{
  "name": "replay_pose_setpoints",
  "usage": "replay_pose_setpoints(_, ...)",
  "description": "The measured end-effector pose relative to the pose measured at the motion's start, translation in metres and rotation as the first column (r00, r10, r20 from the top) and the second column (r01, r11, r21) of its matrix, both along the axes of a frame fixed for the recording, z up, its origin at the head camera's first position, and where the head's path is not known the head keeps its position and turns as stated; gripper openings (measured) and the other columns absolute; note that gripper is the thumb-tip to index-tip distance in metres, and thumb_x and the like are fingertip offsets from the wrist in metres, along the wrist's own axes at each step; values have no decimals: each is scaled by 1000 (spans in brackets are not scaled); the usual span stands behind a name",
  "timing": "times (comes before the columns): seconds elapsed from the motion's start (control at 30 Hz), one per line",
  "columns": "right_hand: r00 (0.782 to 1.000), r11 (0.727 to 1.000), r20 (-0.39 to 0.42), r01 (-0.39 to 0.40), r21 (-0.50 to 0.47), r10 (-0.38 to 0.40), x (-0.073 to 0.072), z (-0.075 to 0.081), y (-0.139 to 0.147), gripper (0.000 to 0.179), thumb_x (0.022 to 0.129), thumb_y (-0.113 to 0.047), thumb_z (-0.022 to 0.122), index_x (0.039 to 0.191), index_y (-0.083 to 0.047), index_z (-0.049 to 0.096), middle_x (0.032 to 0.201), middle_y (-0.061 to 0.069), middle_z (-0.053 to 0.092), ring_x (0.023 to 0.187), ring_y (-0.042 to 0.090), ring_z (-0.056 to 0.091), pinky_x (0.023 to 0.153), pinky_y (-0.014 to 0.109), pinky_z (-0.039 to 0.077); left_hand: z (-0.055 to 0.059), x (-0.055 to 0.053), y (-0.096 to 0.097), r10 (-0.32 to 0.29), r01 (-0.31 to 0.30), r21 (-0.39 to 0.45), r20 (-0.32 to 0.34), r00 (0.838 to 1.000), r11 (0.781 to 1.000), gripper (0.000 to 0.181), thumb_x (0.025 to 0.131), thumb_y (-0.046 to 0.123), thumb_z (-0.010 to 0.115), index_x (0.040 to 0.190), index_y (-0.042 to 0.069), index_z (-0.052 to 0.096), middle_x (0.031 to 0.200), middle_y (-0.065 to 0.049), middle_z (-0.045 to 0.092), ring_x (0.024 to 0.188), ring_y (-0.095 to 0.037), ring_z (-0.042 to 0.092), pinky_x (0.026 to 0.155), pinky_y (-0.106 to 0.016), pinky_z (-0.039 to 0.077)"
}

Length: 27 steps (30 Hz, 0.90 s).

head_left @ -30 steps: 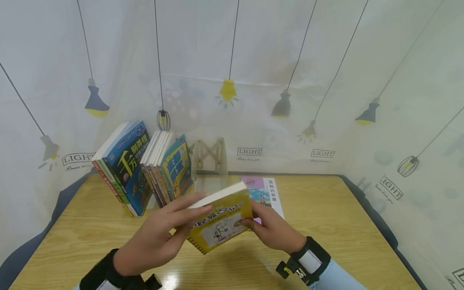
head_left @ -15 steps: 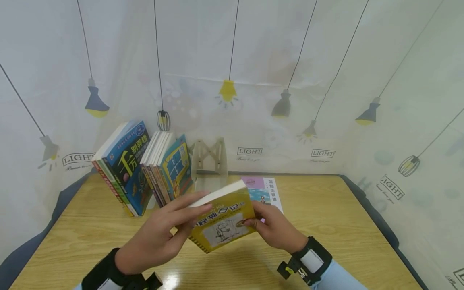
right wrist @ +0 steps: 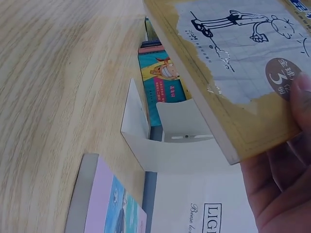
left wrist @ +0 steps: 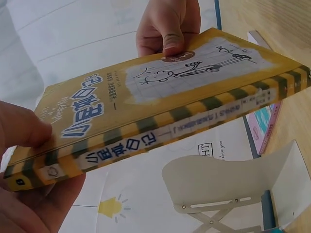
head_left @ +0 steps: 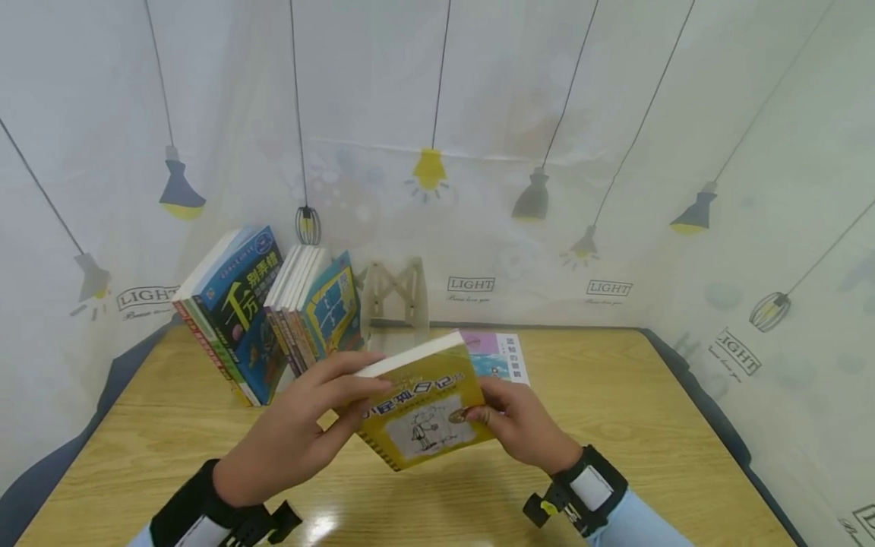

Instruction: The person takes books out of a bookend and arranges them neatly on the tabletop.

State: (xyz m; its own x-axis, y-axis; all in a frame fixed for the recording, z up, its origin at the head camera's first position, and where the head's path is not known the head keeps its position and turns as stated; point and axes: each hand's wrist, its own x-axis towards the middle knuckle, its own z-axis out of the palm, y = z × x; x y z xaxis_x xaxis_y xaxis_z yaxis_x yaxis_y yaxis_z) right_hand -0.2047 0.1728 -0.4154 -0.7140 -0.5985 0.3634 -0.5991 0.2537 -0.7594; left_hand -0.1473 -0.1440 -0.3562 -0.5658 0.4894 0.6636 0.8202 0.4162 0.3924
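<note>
A yellow paperback book (head_left: 431, 429) with a cartoon figure on its cover is held tilted above the table, between both hands. My left hand (head_left: 294, 429) grips its left end; in the left wrist view the thumb lies on the cover (left wrist: 121, 104) and the fingers are behind, by the striped spine. My right hand (head_left: 533, 429) pinches the opposite edge, thumb on the cover beside a brown round seal (right wrist: 282, 77). Beyond the held book a pink and blue book (head_left: 502, 357) lies on the table, partly hidden.
Toward the back left, several books lean upright, among them a large blue one (head_left: 249, 311) and a thinner one with a blue-yellow cover (head_left: 333, 311). Beside them stands a cream-coloured bookend (head_left: 396, 296). The wooden table (head_left: 615, 403) ends at a wall covering printed with lamps.
The yellow book has shifted slightly right and turned so more of its cover faces the head camera. Both hands keep their hold; the standing books have not moved.
</note>
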Motion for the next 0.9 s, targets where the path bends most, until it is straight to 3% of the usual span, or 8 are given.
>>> replay_pose_setpoints(0.1, 1000, 1000, 20, 8, -18, -7, -2, -1, 3, 30, 96, -9, 62, 126, -9, 63, 111, 11, 73, 94, 17, 74, 73, 32, 62, 0, -1, -2, 32, -32, 9, -8, 999, 999, 52, 86, -4, 73, 133, 18, 65, 143, -9, 55, 124, -27, 58, 75, -17, 52)
replay_pose_setpoints(0.3, 995, 997, 88, 49, -55, -44, -5, -1, 8, 31, 96, -10, 61, 127, -7, 63, 110, 12, 74, 93, 17, 74, 73, 35, 62, -1, -1, -5, 115, -115, 25, -2, 993, 993, 48, 88, 0, 72, 133, 17, 65, 146, -7, 53, 127, -24, 57, 89, -27, 52)
replay_pose_setpoints(0.53, 991, 993, 112, 87, -83, -77, -8, -3, 14, 29, 97, -8, 60, 126, -6, 63, 111, 13, 74, 92, 18, 74, 73, 36, 62, -2, 0, -6, 166, -167, 24, 38, 985, 986, 48, 92, 2, 69, 138, 16, 60, 148, -7, 51, 118, -17, 60, 72, -24, 51)
replay_pose_setpoints(0.9, 972, 974, 187, 174, -147, -145, -16, -9, 30, 30, 102, -13, 55, 131, -10, 61, 117, 12, 73, 97, 22, 74, 77, 38, 61, -8, -2, -7, 176, -176, 1, 45, 983, 984, 51, 92, 1, 69, 139, 20, 60, 146, -4, 54, 124, -25, 59, 74, -29, 55)
